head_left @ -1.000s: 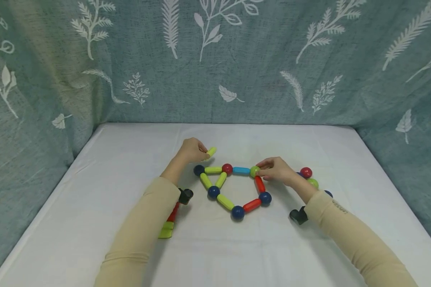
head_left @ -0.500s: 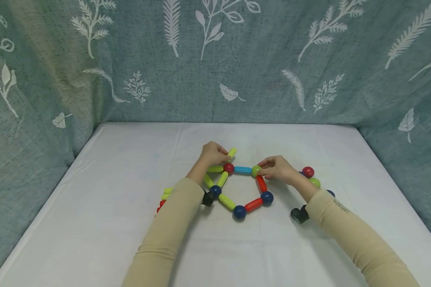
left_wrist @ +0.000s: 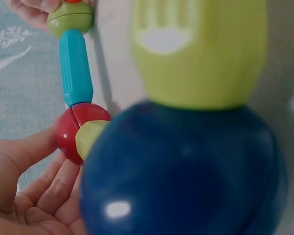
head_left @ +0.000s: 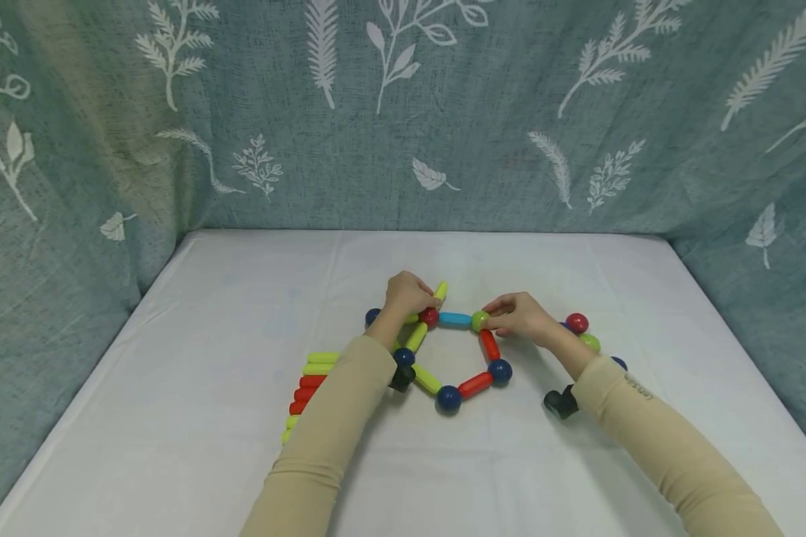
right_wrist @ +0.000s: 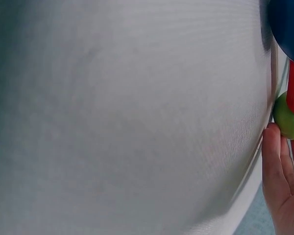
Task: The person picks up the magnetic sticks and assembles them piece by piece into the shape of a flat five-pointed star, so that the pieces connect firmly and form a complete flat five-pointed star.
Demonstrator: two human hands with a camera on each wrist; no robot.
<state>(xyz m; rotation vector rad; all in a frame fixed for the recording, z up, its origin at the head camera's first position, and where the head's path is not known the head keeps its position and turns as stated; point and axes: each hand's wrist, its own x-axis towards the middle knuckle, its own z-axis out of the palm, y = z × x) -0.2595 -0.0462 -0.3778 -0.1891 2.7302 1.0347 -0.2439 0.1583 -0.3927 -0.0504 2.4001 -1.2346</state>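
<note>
My left hand pinches a yellow-green magnetic rod, one end of it right at a red ball. From the red ball a light-blue rod runs to a green ball, which my right hand grips between thumb and fingers. Both balls belong to a flat ring of rods and balls on the table, with red rods and dark blue balls. In the left wrist view a dark blue ball fills the foreground, and left fingers lie beside the red ball.
Left of the ring, a row of yellow-green and red rods lies partly under my left sleeve. Several loose balls, among them a red one and a green one, sit beyond my right wrist. A patterned curtain hangs behind the white table.
My left hand has moved right with the yellow-green rod, from above the ring's left corner to the red ball. The right hand keeps its grip on the green ball.
</note>
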